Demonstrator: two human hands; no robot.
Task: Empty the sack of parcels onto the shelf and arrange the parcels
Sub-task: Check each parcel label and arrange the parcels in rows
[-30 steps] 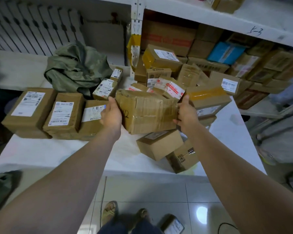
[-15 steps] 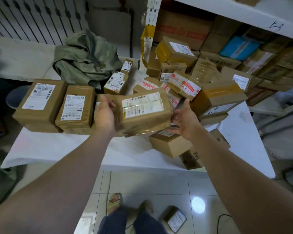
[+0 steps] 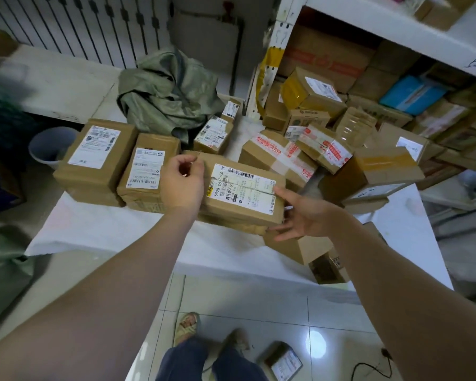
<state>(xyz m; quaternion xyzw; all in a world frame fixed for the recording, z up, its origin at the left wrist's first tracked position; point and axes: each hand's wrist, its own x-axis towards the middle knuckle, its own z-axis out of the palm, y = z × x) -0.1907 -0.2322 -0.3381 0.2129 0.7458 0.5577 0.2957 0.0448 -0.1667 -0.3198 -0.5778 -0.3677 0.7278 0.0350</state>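
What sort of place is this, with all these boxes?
Probably a parcel depot or pickup storeroom: labelled cardboard parcels crowd a white shelf, more boxes fill the racking behind, and a crumpled green sack lies at the back.

Both bare forearms reach forward and converge, the left hand [image 3: 182, 185] showing its back with its fingers [image 3: 193, 166] loosely curled and holding nothing, the right hand [image 3: 307, 217] turned palm toward the left, its fingers [image 3: 283, 193] straight and spread apart.
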